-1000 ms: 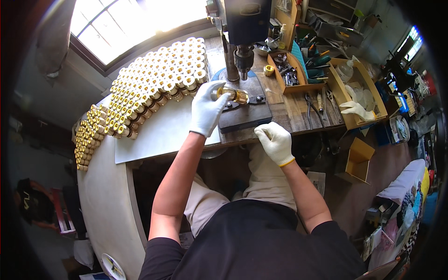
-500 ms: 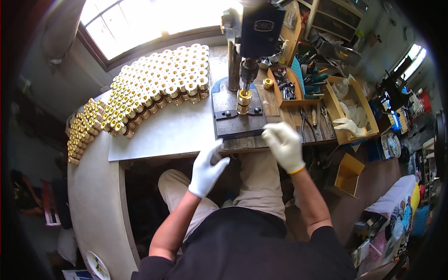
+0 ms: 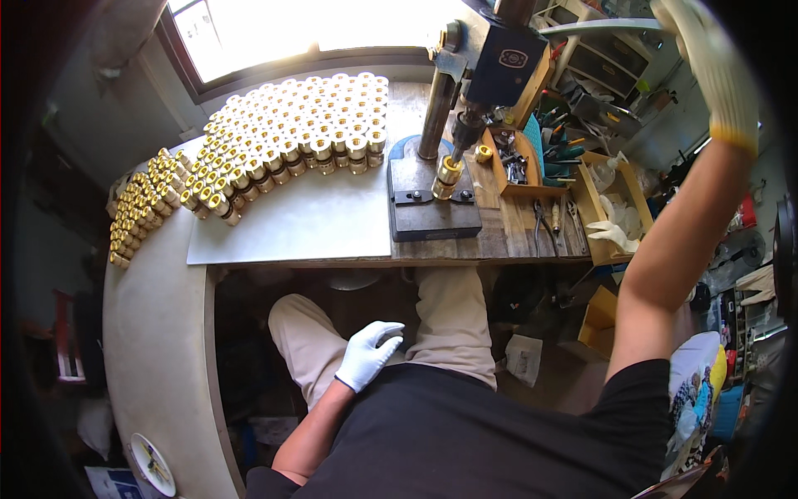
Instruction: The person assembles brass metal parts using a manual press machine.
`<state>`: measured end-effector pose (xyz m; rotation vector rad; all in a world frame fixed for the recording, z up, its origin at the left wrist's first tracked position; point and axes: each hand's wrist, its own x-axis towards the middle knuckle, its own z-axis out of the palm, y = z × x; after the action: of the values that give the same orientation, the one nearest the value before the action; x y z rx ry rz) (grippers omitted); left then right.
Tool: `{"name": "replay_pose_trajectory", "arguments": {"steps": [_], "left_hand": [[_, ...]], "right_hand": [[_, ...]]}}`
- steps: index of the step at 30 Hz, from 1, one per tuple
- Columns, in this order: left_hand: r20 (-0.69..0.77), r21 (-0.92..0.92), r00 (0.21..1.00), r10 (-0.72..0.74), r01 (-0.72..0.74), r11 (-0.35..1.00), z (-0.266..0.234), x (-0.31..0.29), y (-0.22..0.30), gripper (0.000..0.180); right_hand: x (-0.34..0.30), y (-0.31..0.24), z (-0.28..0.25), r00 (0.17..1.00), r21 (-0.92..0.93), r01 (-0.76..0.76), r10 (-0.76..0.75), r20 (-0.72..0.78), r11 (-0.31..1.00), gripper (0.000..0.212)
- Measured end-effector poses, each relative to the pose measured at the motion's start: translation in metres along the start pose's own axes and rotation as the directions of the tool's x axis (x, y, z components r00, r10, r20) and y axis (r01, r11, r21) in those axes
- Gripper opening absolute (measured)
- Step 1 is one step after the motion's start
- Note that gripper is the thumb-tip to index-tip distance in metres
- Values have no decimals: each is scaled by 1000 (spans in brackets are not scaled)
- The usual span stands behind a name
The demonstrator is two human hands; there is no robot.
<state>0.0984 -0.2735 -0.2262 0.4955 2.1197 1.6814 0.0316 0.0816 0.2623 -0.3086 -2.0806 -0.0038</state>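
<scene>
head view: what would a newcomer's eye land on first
Massed gold-coloured fittings crowd the upper left, below a bright window. Right of them stands a dark press with a single fitting under it. The gloved right hand is raised at upper right; the left hand is low centre.

Our wooden bench, beyond the left hand
Ahead-left of that hand we see brass-coloured fittings standing on a white sheet; ahead-right, the press's dark base, then a parts box and pliers.

golden fitting, navy press, white glove
</scene>
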Motion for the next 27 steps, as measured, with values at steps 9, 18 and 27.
{"name": "replay_pose_trajectory", "arguments": {"steps": [9, 18, 27], "left_hand": [[211, 140, 758, 617, -648, 749, 24, 72, 106, 31], [371, 316, 180, 911, -947, 58, 129, 166, 348, 55], [212, 292, 228, 950, -943, 161, 134, 201, 282, 45]], "right_hand": [[-204, 32, 28, 923, 240, -105, 4, 386, 965, 35], [-180, 54, 43, 827, 164, -161, 42, 561, 973, 49], [-213, 51, 57, 830, 97, -243, 156, 535, 965, 45]]}}
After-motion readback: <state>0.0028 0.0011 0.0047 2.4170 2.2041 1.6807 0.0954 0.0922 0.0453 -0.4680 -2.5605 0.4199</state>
